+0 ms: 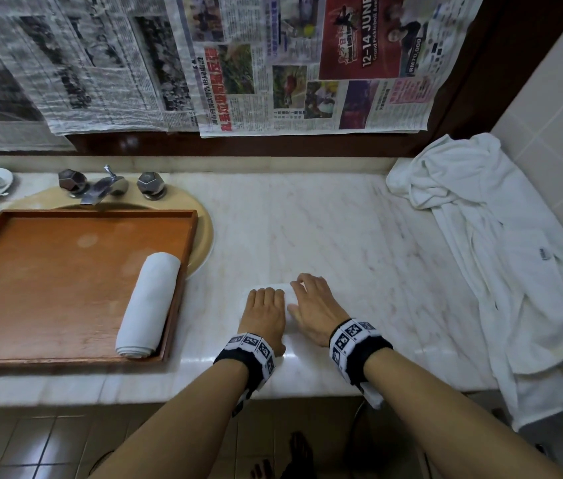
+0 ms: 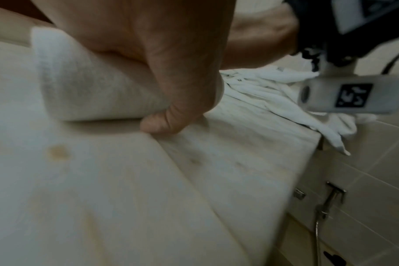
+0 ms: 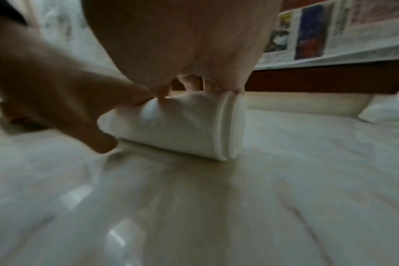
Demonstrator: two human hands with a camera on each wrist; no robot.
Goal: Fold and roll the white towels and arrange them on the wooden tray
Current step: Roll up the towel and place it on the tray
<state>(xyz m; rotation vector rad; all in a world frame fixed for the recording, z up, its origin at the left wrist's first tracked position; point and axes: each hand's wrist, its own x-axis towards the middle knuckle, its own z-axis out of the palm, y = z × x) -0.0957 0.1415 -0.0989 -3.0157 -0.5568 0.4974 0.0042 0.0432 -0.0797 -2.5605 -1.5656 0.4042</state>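
White towel roll (image 3: 182, 126) lies finished on the marble counter (image 1: 342, 236), left hand (image 1: 264, 314) and right hand (image 1: 311, 305) curled over it, so I judge it must next be lifted, kept tight, beside the rolled towel (image 1: 148, 305) on the wooden tray (image 1: 65, 216).

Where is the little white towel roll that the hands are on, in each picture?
Head: the towel roll lies low in the middle, on the marble counter, mostly hidden under the left hand and right hand.
Left wrist: the roll is upper left, under the palm.
Right wrist: the roll is in the middle, its spiral end facing right.
Shared landmark: the loose white cloth heaped at the counter's right end.
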